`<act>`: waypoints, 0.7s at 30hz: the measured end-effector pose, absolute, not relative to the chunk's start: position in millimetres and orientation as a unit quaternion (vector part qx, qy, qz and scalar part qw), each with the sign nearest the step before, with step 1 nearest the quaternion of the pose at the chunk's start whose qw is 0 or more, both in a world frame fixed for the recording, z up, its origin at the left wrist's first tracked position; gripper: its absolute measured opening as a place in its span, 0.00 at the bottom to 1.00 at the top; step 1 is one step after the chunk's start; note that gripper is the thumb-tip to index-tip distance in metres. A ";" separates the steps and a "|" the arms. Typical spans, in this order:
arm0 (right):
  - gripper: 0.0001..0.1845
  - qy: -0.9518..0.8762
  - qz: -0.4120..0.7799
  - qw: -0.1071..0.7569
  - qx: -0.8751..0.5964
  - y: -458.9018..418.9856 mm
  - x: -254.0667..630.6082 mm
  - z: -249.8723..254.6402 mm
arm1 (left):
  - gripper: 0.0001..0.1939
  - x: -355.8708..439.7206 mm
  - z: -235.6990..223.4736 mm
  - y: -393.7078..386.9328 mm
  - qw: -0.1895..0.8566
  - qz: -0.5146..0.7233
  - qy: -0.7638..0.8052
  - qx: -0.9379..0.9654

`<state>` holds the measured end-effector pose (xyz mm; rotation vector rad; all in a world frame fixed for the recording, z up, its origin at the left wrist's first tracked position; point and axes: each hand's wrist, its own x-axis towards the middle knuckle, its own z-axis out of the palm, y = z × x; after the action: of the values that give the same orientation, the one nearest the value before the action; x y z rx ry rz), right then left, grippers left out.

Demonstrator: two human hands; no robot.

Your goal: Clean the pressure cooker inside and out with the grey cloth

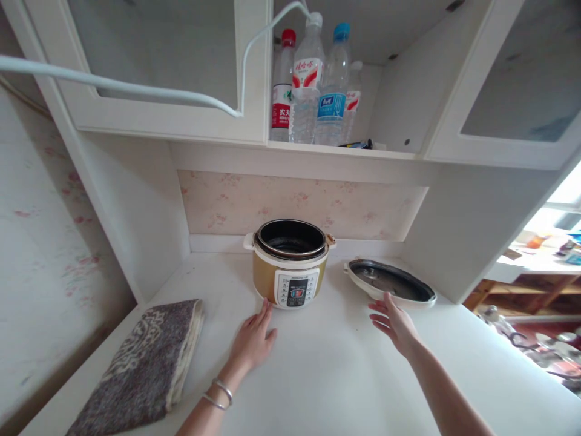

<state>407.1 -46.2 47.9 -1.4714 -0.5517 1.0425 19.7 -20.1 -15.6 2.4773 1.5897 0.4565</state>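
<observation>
Along the front edge of the shelf [390, 154], towards its left end, the red-capped bottle [282, 72] bears a red and white label [281, 114] reading "农夫", with small Latin capitals beneath, too blurred to spell out. Just right of it, the white-capped bottle [302, 115] reads "娃哈哈" in red. The blue-capped bottle [336, 69] has white marks on a blue label [331, 107], their wording unclear; the rear bottle [356, 77] shows red characters, partly covered and illegible. Near the back edge of the tabletop [327, 369], the cooker [262, 272] carries a control panel [278, 283] with tiny, unreadable print around a dark display [298, 293].
</observation>
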 end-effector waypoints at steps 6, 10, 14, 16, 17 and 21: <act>0.21 -0.242 0.452 0.591 -0.622 -13.0 431.4 43.2 | 0.30 21.9 -11.7 -24.7 0.104 0.174 0.533 0.822; 0.23 -0.263 0.443 0.588 -0.623 -17.0 424.0 19.8 | 0.27 20.8 -7.5 -22.3 0.206 0.256 0.532 0.781; 0.21 -0.383 0.310 0.501 -0.711 -37.0 407.5 -11.0 | 0.21 6.7 36.9 -2.1 0.462 0.389 0.543 0.584; 0.21 -0.450 0.239 0.438 -0.740 -43.3 403.1 -19.4 | 0.21 -0.4 79.7 12.4 0.460 0.476 0.557 0.502; 0.21 -0.469 0.223 0.415 -0.747 -44.3 402.2 -21.0 | 0.21 -2.1 103.8 20.3 0.440 0.496 0.554 0.504; 0.22 -0.476 0.220 0.384 -0.761 -39.7 403.7 -18.2 | 0.30 6.8 189.3 56.7 0.444 0.393 0.585 0.554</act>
<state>403.7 -39.7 -18.2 -1.9387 -1.2122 0.5597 6.8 56.7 189.3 1.3735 1.4504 0.9732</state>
